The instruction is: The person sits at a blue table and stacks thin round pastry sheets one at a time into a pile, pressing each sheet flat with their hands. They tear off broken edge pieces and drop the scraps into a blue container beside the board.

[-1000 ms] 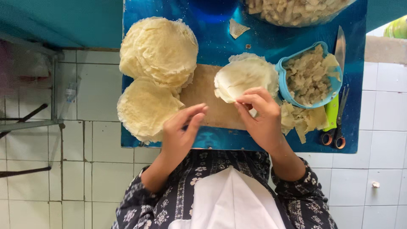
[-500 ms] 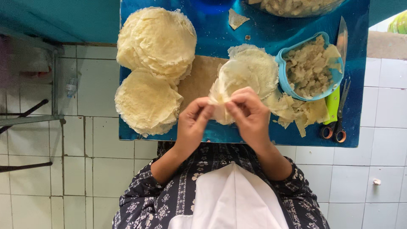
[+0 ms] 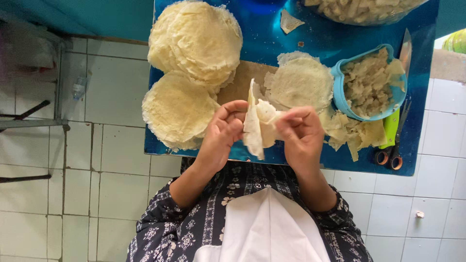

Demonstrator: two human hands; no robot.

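Both hands, left hand (image 3: 221, 133) and right hand (image 3: 301, 136), pinch a folded wrapper (image 3: 257, 123); wrapper stacks (image 3: 194, 43) sit beyond the left, blue filling bowl (image 3: 340, 92) and scissors (image 3: 394, 150) just right.

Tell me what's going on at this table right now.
A person holds a thin pale wrapper sheet up off the blue table, pinched between the left hand and the right hand; the sheet hangs folded between them. Two stacks of round wrappers lie to the left, one single wrapper rests on a wooden board, and a blue bowl of filling sits to the right beside scissors and a knife.
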